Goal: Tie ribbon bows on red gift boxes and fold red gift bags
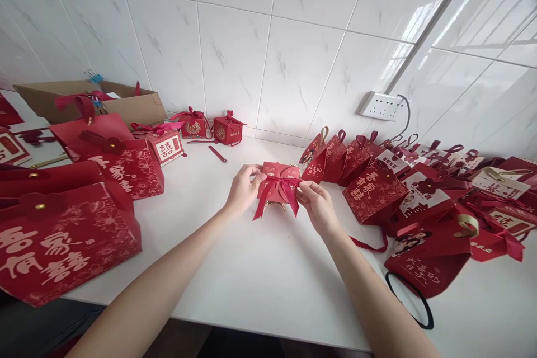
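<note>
A small red gift box (pixel 272 168) stands on the white table in front of me, with a dark red ribbon (pixel 288 192) tied in a bow across its top. Two ribbon tails hang down its near side. My left hand (pixel 244 190) is closed at the left end of the bow, thumb and fingers pinching it beside the box. On the other side, my right hand (pixel 318 201) pinches the bow's right loop between thumb and fingers. Part of the box's sides is hidden by the ribbon and my fingers.
Large red gift bags (pixel 62 240) stand at the left, before an open cardboard box (pixel 145 103). Two small ribboned boxes (pixel 227 131) sit by the tiled wall. Many red bags (pixel 373 193) crowd the right, near a power strip (pixel 381 106) and a black loop (pixel 425 313).
</note>
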The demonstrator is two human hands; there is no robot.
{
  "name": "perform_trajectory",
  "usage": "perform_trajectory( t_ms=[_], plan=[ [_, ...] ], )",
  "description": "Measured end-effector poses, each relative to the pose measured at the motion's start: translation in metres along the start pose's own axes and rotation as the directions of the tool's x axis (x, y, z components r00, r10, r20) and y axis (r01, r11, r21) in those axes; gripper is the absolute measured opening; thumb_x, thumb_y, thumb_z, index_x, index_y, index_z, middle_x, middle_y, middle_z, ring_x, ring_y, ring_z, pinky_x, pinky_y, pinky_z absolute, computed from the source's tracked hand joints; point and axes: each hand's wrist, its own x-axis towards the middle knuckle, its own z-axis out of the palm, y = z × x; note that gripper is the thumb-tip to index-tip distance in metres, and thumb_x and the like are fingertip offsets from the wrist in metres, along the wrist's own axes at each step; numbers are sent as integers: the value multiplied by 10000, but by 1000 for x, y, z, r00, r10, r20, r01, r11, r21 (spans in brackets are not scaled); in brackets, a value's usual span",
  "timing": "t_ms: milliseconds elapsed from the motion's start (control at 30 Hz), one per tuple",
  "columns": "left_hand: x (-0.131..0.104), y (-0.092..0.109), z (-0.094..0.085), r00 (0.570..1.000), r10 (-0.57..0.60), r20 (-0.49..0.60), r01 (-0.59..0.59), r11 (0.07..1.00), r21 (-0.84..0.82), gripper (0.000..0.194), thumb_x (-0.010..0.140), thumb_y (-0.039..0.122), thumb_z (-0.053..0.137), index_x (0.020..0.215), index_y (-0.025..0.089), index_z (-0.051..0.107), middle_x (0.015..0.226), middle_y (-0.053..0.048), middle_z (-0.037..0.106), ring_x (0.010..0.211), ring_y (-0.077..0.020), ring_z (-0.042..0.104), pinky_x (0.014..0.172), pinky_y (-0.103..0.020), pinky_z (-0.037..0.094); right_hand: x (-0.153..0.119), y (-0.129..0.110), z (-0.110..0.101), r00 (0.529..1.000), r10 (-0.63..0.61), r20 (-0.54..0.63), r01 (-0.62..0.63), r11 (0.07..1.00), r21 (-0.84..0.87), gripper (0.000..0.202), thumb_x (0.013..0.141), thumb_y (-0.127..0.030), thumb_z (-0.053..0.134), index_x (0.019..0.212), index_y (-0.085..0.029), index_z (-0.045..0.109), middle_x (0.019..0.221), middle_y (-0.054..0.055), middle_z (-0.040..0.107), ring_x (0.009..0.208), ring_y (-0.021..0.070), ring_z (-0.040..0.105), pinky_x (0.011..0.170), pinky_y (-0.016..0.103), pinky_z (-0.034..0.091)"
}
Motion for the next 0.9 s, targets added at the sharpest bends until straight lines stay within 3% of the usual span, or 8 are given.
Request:
perform_trajectory(
  t_ms=[200,333,400,467,533,667,767,900],
  plan=[
    [-4,4,-1,999,-27,23,27,999,-25,137,830,290,519,732,202,478,1052,-69,603,1023,-215,585,876,-378,485,4,2,-6,998,-60,1,59,988,-139,320,706,-476,684,689,-190,541,743,11,646,797,185,643,904,374,459],
    [-5,4,-4,997,-33,70,38,997,-68,202,843,377,504,759,197,471,1083,-83,570,1012,-207,584,852,-351,497,6,-6,-20,993,-79,90,98,967,-233,462,648,-457,761,990,-210,575,1166,87,594,1008,235,616,936,421,455],
    [-4,3,-5,995,-41,87,48,995,-84,212,841,390,507,768,194,473,1081,-80,567,1002,-204,583,870,-355,486,7,-8,-27,972,-79,220,147,938,-314,823,582,-429,814,1284,-303,403,1444,118,353,1172,284,537,912,452,479],
    [-4,2,-5,992,-51,119,63,993,-98,226,830,405,526,767,193,478,1028,-65,583,965,-202,593,873,-358,478,8,-6,-32,932,-88,351,252,855,-454,1130,539,-404,841,1427,-369,144,1549,134,101,1302,334,409,928,503,465],
    [-6,1,-5,985,-62,161,82,990,-118,253,819,434,541,777,194,473,988,-52,591,898,-192,611,837,-352,490,9,-1,-34,894,-120,431,376,722,-581,1216,567,-370,825,1461,-360,1,1562,142,26,1369,352,297,992,551,398],
    [-12,4,-2,974,-77,215,113,980,-162,465,737,488,646,1037,214,420,1198,-90,536,1016,-221,601,839,-362,505,8,7,-30,846,-190,497,517,513,-685,1145,642,-273,744,1483,-286,-33,1542,156,126,1418,336,177,1091,556,266],
    [-15,5,1,970,-57,237,99,981,-167,772,637,426,761,1230,237,304,1336,-121,449,1289,-270,415,1014,-413,413,4,8,-26,837,-223,499,539,492,-684,1110,659,-257,714,1480,-275,-33,1510,174,201,1371,340,292,1020,535,379],
    [-13,5,1,957,-55,283,119,970,-213,716,695,360,727,1263,257,303,1304,-101,495,1254,-246,463,1032,-412,403,1,6,-22,819,-240,521,565,496,-660,1000,685,-247,684,1464,-275,58,1470,164,282,1331,330,358,978,516,430]
  ],
)
